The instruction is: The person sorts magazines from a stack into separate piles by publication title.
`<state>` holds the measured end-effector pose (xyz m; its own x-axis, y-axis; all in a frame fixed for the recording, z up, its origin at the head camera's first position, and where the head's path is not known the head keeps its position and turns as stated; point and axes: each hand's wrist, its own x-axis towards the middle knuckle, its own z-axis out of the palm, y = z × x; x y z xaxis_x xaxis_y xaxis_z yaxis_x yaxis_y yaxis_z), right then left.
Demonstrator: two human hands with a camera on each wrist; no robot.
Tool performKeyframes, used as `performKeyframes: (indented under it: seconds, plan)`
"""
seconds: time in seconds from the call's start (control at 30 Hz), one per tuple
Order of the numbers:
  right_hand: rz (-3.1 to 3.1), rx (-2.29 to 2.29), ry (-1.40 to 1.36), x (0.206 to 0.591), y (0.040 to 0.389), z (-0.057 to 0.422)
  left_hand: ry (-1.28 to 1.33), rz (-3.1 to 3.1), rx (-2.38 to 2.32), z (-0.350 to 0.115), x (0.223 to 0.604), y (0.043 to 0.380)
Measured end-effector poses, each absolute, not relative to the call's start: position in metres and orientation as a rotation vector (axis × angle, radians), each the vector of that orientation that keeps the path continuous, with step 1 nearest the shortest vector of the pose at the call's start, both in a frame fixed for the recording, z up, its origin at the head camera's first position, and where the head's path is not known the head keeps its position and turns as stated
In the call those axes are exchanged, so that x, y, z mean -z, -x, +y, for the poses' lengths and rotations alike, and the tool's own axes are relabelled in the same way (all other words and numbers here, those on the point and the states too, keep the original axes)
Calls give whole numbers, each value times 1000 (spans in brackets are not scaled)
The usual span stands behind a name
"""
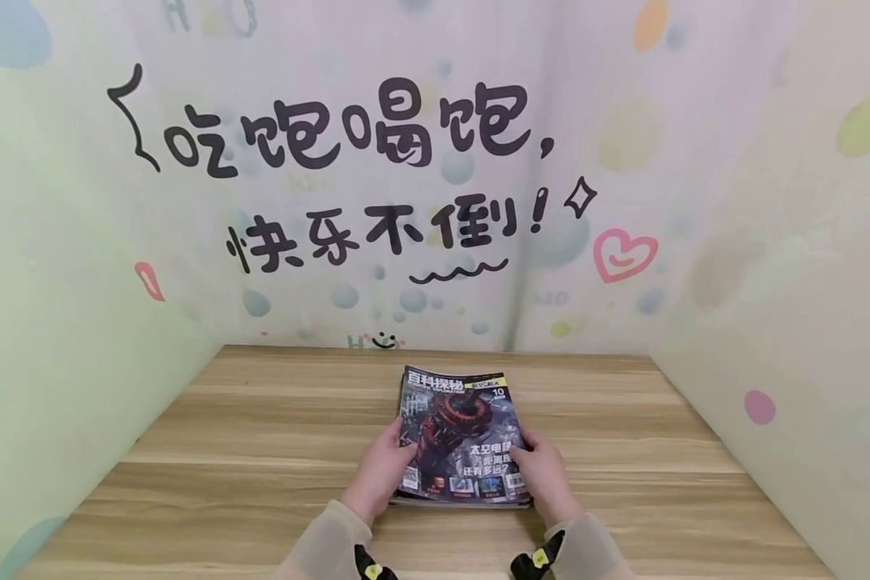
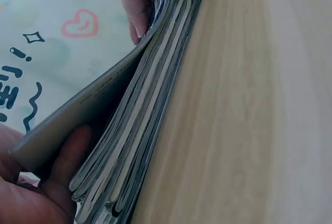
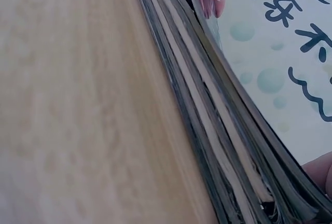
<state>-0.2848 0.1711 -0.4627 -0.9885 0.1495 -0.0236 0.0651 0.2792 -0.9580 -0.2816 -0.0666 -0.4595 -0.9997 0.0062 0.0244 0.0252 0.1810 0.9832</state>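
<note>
A magazine [image 1: 460, 431] with a dark cover and a red ringed machine lies on top of a stack of magazines [image 2: 150, 94] at the middle of the table. My left hand [image 1: 379, 474] grips its left edge, the thumb over the cover. In the left wrist view a finger [image 2: 72, 154] reaches under this magazine, whose near edge stands raised off the stack. On the opposite edge my right hand [image 1: 548, 477] holds the magazine, thumb on the cover; its other fingers are mostly hidden. Thick page edges of the stack show in the right wrist view.
The wood-grain table [image 1: 261, 435] is enclosed by pale printed walls. On the back wall [image 1: 406, 48] are black lettering and a pink heart. Light sleeves [image 1: 326, 544] with black wrist straps reach in from the front edge.
</note>
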Motion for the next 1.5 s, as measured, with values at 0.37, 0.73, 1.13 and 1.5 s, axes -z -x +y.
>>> performKeyframes:
  seconds: [0.37, 0.73, 1.13, 1.5]
  plan:
    - [-2444, -1820, 228, 454, 285, 172, 39, -2092, 2462, -70, 462, 281]
    - [-2325, -2111, 222, 451, 286, 182, 6, -2015, 2547, -69, 461, 277]
    - [-2196, -2307, 272, 466, 291, 205, 102, -2367, 2125, -61, 459, 280]
    - [-2208, -2359, 254, 470, 299, 246, 128, -2471, 2150, -29, 448, 280]
